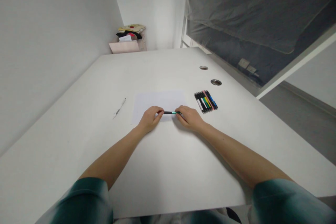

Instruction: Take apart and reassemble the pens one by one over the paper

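A black and green pen is held level between my two hands, over the near part of a white sheet of paper. My left hand pinches its black end. The green end sits in the closed fingers of my right hand, which hide its tip. Left of the paper lies a white pen with a dark grip, set at a slant. To the right of my right hand, several pens and markers in black, white, green, yellow, pink and blue lie side by side in a row.
The white table runs along a wall on the left. Two round metal grommets are set near its right edge. Past the far edge stands a pinkish box with cloth items on it. A dark, plastic-covered panel rises at the right.
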`<state>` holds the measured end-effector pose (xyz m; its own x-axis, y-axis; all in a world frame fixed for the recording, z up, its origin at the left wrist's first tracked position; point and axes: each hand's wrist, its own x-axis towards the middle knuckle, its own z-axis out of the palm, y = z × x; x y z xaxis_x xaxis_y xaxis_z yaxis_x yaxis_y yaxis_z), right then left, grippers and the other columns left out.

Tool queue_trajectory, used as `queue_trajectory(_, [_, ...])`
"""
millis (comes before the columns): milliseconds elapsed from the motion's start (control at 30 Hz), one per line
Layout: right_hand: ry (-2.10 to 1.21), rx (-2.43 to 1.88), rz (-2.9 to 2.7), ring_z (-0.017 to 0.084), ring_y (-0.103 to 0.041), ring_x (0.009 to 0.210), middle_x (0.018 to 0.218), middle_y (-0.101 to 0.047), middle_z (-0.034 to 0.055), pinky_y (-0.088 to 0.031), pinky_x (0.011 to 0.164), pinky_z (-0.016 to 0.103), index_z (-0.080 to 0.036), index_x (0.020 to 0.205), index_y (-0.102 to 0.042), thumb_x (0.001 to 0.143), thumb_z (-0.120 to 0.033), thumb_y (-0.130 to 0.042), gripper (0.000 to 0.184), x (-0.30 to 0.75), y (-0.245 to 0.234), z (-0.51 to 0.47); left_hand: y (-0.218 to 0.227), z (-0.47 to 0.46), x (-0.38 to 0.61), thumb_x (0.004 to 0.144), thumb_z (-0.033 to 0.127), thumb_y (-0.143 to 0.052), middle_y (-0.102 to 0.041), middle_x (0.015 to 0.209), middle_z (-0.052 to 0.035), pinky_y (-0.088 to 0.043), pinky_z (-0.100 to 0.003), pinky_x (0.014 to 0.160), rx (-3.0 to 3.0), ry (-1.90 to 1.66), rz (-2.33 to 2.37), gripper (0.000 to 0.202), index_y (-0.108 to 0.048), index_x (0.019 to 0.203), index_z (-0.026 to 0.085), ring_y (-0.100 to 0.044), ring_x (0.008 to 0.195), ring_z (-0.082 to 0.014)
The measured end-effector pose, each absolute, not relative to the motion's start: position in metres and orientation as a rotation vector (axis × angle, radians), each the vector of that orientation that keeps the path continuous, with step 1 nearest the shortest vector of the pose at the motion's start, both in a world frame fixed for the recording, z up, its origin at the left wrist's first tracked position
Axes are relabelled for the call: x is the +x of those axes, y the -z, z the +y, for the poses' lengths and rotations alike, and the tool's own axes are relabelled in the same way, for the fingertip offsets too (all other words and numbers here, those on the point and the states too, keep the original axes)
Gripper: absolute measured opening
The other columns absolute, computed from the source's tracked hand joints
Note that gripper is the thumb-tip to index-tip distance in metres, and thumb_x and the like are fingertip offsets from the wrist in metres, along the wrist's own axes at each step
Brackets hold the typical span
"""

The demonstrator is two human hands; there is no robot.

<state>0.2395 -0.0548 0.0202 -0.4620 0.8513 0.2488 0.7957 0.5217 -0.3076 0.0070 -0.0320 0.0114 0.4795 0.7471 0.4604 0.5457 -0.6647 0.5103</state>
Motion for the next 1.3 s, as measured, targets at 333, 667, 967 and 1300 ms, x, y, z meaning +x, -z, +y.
queue_trajectory(333, [-0.216, -1.338, -2.367, 0.02, -0.059, 0.089, 0.095, -0.066, 0.0096, -0.042, 0.075, 0.031, -0.017, 0.104, -0.061, 0.094, -0.026, -0.041, 0.025, 0.242, -0.016, -0.053, -0.006, -0.03, 0.007, 0.088, 0.03, -0.055, -0.073, 0.085, -0.0052, -0.055, -0.033, 0.078, 2.25, -1.008, 1.144, 0.018, -0.069, 0.091, 0.018, -0.067, 0.078, -0.0174])
queue_trajectory(667, [-0.238, -1.379, -2.34, 0.022, -0.059, 0.09, 0.096, -0.066, 0.0104, -0.043, 0.075, 0.032, -0.017, 0.105, -0.062, 0.093, -0.026, -0.041, 0.026, 0.243, -0.018, -0.053, -0.006, -0.029, 0.007, 0.086, 0.026, -0.058, -0.07, 0.083, -0.0051, -0.054, -0.032, 0.076, 2.223, -1.108, 1.093, 0.019, -0.073, 0.096, 0.019, -0.065, 0.076, -0.0161])
queue_trajectory(967, [-0.177, -1.354, -2.254, 0.022, -0.06, 0.086, 0.089, -0.067, 0.0088, -0.043, 0.075, 0.033, -0.019, 0.095, -0.063, 0.087, -0.026, -0.045, 0.022, 0.252, -0.014, -0.048, -0.004, -0.025, 0.001, 0.087, 0.026, -0.057, -0.07, 0.083, -0.0048, -0.054, -0.034, 0.078, 2.217, -1.163, 1.157, 0.016, -0.071, 0.087, 0.02, -0.065, 0.078, -0.0168])
queue_trajectory(1300, [-0.047, -1.633, -1.977, 0.025, -0.06, 0.086, 0.092, -0.069, 0.0113, -0.045, 0.076, 0.035, -0.016, 0.093, -0.067, 0.083, -0.023, -0.048, 0.022, 0.269, -0.006, -0.036, 0.001, -0.014, -0.011, 0.086, 0.026, -0.055, -0.071, 0.085, -0.004, -0.052, -0.033, 0.08, 2.049, -1.365, 1.49, 0.017, -0.07, 0.088, 0.018, -0.064, 0.078, -0.017])
